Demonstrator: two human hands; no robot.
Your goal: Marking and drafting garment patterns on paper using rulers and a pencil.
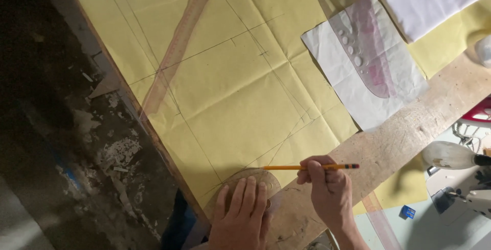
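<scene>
Head view: left hand (243, 214), fingers spread flat, pins a clear curved ruler (250, 183) on yellow pattern paper (225, 91); right hand (330, 191) grips a pencil (309, 167). Press firmly, trace lightly.

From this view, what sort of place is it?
Likely a sewing or pattern-drafting workshop: yellow pattern paper ruled with pencil lines, a clear curved ruler, a pencil in the right hand.

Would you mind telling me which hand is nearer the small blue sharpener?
Right. The right hand holds a yellow pencil beside the small blue sharpener; the left hand lies farther away.
</scene>
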